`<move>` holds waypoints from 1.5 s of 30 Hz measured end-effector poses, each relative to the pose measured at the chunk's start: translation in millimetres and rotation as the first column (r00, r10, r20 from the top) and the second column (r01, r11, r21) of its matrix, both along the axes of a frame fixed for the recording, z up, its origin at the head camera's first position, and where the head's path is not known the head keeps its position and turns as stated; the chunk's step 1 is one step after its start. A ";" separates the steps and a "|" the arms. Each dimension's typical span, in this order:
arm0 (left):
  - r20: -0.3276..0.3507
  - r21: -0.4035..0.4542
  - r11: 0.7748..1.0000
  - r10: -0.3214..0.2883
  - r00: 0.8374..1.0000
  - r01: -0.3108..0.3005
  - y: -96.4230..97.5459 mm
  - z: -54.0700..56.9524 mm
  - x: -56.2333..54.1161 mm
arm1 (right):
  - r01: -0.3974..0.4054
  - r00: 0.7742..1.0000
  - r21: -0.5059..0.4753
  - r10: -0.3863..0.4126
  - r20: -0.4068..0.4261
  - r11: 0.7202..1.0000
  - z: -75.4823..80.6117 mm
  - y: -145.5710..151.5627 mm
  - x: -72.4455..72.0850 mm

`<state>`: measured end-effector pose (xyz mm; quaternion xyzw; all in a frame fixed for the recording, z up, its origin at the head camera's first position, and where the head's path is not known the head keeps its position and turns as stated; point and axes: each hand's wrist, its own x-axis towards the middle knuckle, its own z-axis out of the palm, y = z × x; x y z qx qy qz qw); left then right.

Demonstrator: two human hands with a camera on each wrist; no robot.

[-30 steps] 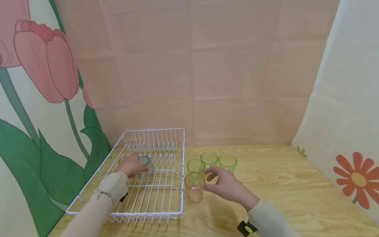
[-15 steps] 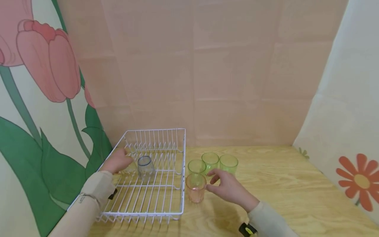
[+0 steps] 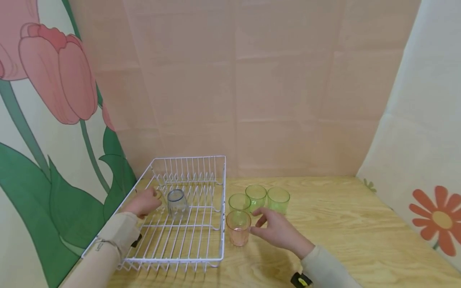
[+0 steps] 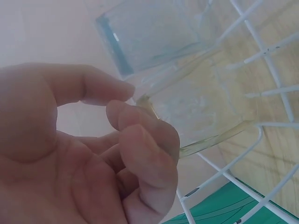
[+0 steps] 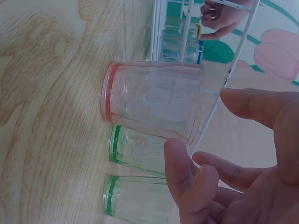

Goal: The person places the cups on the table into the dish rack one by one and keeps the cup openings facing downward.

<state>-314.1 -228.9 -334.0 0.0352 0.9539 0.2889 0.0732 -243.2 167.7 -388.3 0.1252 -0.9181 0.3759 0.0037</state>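
My left hand (image 3: 141,202) is at a yellow-tinted glass (image 4: 187,107) in the white dish rack (image 3: 216,262). In the left wrist view its fingers are loosely bent and overlap the end of that glass, with a gap between thumb and fingers. Next to the yellow glass, a blue-tinted glass (image 3: 178,206) stands upside down in the rack. My right hand (image 3: 281,230) hovers beside an upright pink glass (image 5: 154,98) on the table. Its thumb and fingers are spread apart near the rim, and nothing is between them.
Three green glasses, one at the left (image 3: 235,203), one behind (image 3: 256,195) and one at the right (image 3: 279,200), stand just beyond the pink glass. The rack's right side wall lies close to the pink glass. A peach cloth (image 3: 288,100) hangs behind the wooden table (image 3: 342,224).
My left hand has moved left, away from the blue glass, to the yellow one, and then dipped slightly. The right hand stays almost still by the pink glass.
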 end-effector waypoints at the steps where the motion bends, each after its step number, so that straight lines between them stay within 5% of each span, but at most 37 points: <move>1: 0.004 0.010 1.000 0.002 1.000 -0.002 -0.2 -0.2 -0.4 | 0.003 1.000 0.001 -0.003 0.001 1.000 0.6 -0.2 0.0; 10: -0.027 0.079 0.996 -0.028 0.999 0.030 0.0 10.6 4.8 | 0.001 0.999 -0.064 0.003 0.051 0.998 -0.3 -4.4 -3.3; 20: -0.116 0.080 0.987 -0.133 0.984 0.143 35.9 41.1 46.1 | -0.006 0.997 -0.096 0.014 0.082 0.995 -4.8 -6.7 -11.6; 28: -0.191 0.149 0.965 -0.186 0.964 0.216 64.8 51.9 69.7 | 0.008 0.993 -0.130 0.008 0.120 0.991 -9.5 -8.1 -15.9; 35: -0.325 0.189 0.950 -0.178 0.929 0.248 77.3 51.2 72.1 | -0.023 0.995 -0.115 0.035 0.097 0.993 -12.4 -12.6 -20.5; 45: -0.308 0.228 0.926 -0.225 0.925 0.301 89.7 47.9 72.5 | -0.038 0.994 -0.122 0.050 0.094 0.992 -14.3 -12.9 -18.8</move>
